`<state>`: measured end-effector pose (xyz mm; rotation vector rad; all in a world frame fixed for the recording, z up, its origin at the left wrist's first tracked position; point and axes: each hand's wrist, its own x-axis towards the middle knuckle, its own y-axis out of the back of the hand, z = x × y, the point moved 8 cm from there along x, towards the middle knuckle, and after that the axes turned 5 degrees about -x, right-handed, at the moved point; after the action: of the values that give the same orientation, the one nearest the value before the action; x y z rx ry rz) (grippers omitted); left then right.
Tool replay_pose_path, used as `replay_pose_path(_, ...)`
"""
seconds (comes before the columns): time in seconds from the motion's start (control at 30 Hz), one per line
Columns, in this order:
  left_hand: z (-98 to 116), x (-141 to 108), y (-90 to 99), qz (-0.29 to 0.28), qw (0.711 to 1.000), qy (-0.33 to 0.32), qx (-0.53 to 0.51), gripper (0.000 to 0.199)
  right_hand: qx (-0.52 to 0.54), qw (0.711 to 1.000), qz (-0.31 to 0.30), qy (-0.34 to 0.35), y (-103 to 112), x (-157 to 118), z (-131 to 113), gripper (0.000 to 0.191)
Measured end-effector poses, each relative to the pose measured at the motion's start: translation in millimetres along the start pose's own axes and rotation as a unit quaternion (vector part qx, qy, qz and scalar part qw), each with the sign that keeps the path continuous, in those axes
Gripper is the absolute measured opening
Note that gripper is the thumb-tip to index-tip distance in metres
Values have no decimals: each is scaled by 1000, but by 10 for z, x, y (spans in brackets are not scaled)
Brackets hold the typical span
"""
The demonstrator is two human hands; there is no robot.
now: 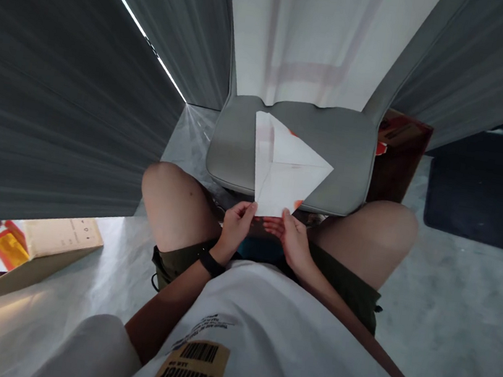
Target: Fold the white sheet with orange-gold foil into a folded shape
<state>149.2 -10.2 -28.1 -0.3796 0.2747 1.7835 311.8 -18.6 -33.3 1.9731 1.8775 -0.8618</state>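
Note:
A sheet of white paper (282, 171), folded into a pointed shape with flaps and a little orange showing at its edges, lies in front of me over my knees. My left hand (235, 229), with a black wristband (211, 263) on its wrist, pinches the paper's lower left edge. My right hand (293, 242) holds the lower edge, its thumb on top and its fingers partly beneath. Behind the paper is a grey seat cushion (340, 157), and the paper's far tip lies over it.
A brown cardboard box (399, 153) stands behind the right of the cushion. At lower left lie a beige box (62, 237) and a red-and-yellow printed sheet (4, 247). Grey curtains (72, 95) rise on the left, and a dark mat (479, 195) lies on the grey floor (445, 309).

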Motion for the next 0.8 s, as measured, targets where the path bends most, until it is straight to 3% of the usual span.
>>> replay_pose_path(0.13, -117, -43, -34, -10, 995, 67, -73, 48, -62, 997, 43, 34, -18, 22, -48, 66)
replay_pose_path(0.23, -221, -128, -154, -51, 981, 132, -132, 58, -123, 987, 90, 59, 25, 5, -86, 63)
replay_pose_path(0.33, -253, -199, -302, -100, 971, 156, -150, 64, -159, 979, 107, 70, 55, -23, -96, 62)
replay_pose_path(0.57, -336, -173, -420, -85, 963, 175, -184, 56, -169, 979, 62, 92, 23, -13, -154, 63)
replay_pose_path(0.8, -323, -161, -444, -106, 964, 159, -185, 58, -154, 983, 46, 87, 27, 1, -165, 67)
